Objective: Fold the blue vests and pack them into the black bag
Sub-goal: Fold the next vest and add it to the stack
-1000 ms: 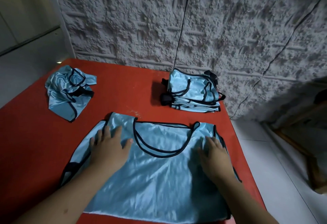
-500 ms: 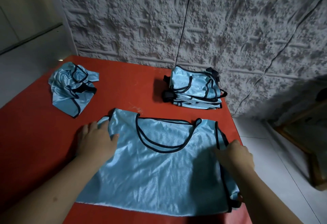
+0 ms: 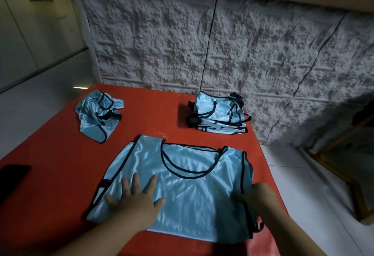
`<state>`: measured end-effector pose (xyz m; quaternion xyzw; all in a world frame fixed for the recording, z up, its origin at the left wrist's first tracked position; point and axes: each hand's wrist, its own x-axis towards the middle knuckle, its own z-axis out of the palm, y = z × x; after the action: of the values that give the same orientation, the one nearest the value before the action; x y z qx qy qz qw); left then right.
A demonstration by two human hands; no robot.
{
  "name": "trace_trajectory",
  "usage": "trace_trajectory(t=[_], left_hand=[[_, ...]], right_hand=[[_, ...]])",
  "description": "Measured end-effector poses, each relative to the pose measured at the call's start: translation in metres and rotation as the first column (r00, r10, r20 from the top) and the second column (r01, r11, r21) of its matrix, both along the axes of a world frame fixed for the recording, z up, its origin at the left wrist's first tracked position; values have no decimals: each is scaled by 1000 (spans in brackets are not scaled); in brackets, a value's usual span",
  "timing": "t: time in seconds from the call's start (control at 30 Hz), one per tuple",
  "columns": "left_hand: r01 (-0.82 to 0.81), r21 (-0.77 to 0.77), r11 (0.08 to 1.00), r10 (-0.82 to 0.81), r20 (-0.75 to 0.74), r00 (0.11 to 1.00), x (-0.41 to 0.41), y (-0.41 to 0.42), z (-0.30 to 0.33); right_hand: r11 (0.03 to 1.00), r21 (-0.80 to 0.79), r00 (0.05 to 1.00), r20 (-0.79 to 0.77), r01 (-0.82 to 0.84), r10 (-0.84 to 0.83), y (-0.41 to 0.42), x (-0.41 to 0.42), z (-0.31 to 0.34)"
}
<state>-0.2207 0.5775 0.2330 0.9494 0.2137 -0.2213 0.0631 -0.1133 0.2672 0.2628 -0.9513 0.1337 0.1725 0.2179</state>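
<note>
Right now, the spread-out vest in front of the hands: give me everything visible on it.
The spread vest is shiny light-blue satin-like fabric with black trim around its scooped neckline, armholes and sides. It lies flat, neckline toward the wall, on the red table, near the front edge. The left hand presses flat on its lower left part, fingers spread; the right hand grips its right edge, where the fabric bunches slightly. Mild wrinkles remain; it is not yet folded.

Red table (image 3: 60, 174) under vests (image 3: 186, 187), dark object (image 3: 12, 176)
</note>
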Motion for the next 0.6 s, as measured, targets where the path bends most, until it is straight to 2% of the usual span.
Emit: trace_trajectory(t=[0.03,0.1,0.17,0.23,0.37,0.47,0.6], left_hand=[[10,40,999,-10,-9,1000,0,-3,3],[62,113,992,-62,-2,998,3,-14,10],[163,108,981,-172,83,982,7,-31,16],[298,65,952,-305,190,933,11,-48,13],[375,71,924,-381,180,907,17,-61,-5],[374,95,922,-385,156,910,18,-62,-9],[419,75,905,-423,250,871,15,-82,11]], right_hand=[[998,65,1000,15,19,-20,-1,-1,0],[948,296,993,0,115,-120,-4,-4,4],[824,525,977,-112,215,-183,-7,-6,10],[726,631,960,-229,274,-163,-8,-10,15],[672,688,958,-262,272,-120,-2,-16,16],[706,670,969,-229,228,-95,3,-14,14],[798,560,973,-76,224,-220,6,3,6]])
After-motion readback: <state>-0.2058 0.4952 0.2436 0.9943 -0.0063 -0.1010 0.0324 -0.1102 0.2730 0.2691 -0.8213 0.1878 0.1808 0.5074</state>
